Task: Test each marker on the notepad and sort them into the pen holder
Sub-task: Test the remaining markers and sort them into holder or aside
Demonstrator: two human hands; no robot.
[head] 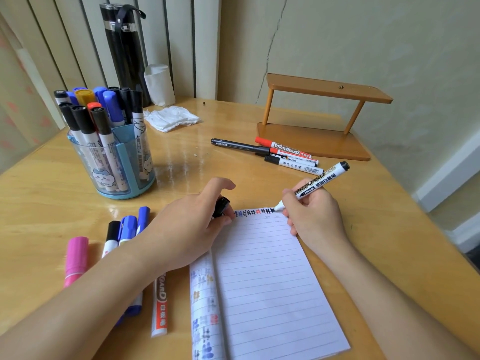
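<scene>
Notepad sits closest to me, lined page up. My right hand is wrapped round a white whiteboard marker with black print, tip on the top row of test marks. Looks light, stiff, slick plastic, so I'd grip low on the barrel. Left hand pinches a black cap at the pad's corner.

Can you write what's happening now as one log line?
right hand: grips white-barrelled black whiteboard marker, tip on lined white notepad | left hand: holds black plastic cap | clear blue pen holder: holds sorted markers
</scene>
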